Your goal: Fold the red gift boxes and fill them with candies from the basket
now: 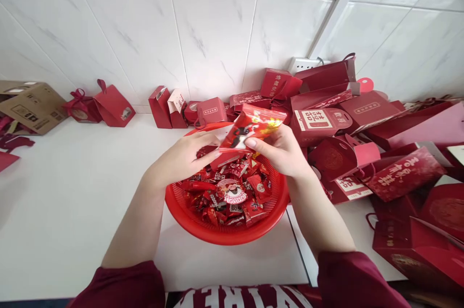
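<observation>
My right hand (282, 151) pinches a glossy red snack packet (250, 126) with a black-and-white picture and yellow print. The packet is held up, tilted, above the red plastic basket (232, 239). Left of it, my left hand (190, 155) is closed, thumb below and fingers above, around what looks like a small red gift box (225, 158). The packet and my fingers hide most of that box. Under both hands, many red-wrapped candies (235, 201) fill the basket.
Red gift boxes (362, 110) are heaped along the right side. More small boxes (210, 110) stand by the tiled wall, with two (114, 105) further left. A brown cardboard carton (36, 107) is at the far left. A power strip (304, 64) lies behind the heap on the white table (90, 192).
</observation>
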The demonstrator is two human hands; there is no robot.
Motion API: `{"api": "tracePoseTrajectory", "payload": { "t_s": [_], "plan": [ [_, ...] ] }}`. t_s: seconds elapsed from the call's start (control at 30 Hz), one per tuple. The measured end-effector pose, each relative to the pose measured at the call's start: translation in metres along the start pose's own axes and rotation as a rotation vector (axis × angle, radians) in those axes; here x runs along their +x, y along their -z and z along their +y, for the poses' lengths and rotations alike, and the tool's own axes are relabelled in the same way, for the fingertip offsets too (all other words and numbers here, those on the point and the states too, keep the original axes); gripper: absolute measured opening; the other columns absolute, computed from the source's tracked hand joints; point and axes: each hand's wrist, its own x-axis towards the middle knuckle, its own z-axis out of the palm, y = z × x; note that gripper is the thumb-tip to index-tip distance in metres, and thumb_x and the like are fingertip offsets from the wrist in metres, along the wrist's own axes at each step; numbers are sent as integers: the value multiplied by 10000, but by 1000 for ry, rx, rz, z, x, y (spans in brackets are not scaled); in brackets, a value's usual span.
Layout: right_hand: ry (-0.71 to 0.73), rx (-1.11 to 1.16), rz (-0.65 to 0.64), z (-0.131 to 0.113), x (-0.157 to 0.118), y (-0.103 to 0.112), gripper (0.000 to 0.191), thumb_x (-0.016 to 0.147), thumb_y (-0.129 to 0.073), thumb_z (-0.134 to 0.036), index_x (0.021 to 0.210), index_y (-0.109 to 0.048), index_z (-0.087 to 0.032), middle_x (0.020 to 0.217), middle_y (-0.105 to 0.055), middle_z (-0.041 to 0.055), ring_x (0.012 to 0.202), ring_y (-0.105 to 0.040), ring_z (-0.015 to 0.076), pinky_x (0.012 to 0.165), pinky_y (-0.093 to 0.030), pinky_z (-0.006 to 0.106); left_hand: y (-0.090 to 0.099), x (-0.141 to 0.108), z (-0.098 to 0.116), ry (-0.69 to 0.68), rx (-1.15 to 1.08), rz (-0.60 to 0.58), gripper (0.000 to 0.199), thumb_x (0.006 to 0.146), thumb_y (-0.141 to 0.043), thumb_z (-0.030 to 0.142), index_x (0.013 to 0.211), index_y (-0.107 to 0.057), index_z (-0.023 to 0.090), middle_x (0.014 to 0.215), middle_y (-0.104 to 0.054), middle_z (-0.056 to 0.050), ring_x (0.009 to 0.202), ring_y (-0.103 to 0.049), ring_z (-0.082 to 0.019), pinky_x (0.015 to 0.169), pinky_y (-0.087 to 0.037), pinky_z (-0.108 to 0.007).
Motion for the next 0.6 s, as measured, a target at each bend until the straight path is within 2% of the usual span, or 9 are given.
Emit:
{"api": "tracePoseTrajectory", "payload": {
  "t_s": [0.1,0.23,0.33,0.43,0.5,0.6],
  "plan": [
    [113,-162,-166,6,16,-4,239,962,-657,-402,1109,-693,-217,1135,-745,54,1086,-688,211,1000,-541,377,-2,0,0,-7,-64,-28,269,1059,-441,311,1120,-695,249,1163,-711,-21,1009,-663,-195,883,-499,-306],
    [181,-459,-396,1,33,9,200,1010,-570,-344,1092,-651,-182,1104,-727,86,1011,-673,224,922,-528,369,-1,1,-3,-4,-15,-65,250,1028,-471,275,902,-672,200,948,-704,-26,848,-634,-181,784,-477,-301],
    [145,-653,-546,-18,44,22,155,1008,-547,-297,1079,-616,-178,983,-731,68,858,-670,205,795,-505,324,3,-1,-1,0,-6,-97,271,1031,-455,280,844,-634,198,889,-678,-20,812,-613,-172,766,-462,-296],
    [73,-804,-724,-42,51,27,149,988,-546,-224,1113,-614,-178,875,-721,30,708,-636,165,668,-443,280,6,-2,0,-12,-15,-121,218,1029,-457,280,908,-624,208,972,-666,-24,945,-623,-189,853,-464,-298],
    [-6,-934,-797,-56,54,24,208,974,-551,-189,1163,-636,-178,877,-728,34,687,-632,161,632,-415,280,6,-2,-2,-22,-5,-141,155,1012,-481,265,934,-603,207,999,-649,-28,962,-614,-191,849,-463,-294],
    [-119,-1207,-855,-69,55,11,257,937,-573,-141,1160,-699,-174,887,-735,67,658,-628,174,594,-385,305,3,0,-6,-34,45,-159,175,1012,-473,238,866,-562,197,919,-618,-18,823,-577,-165,727,-429,-280]
  ]
}}
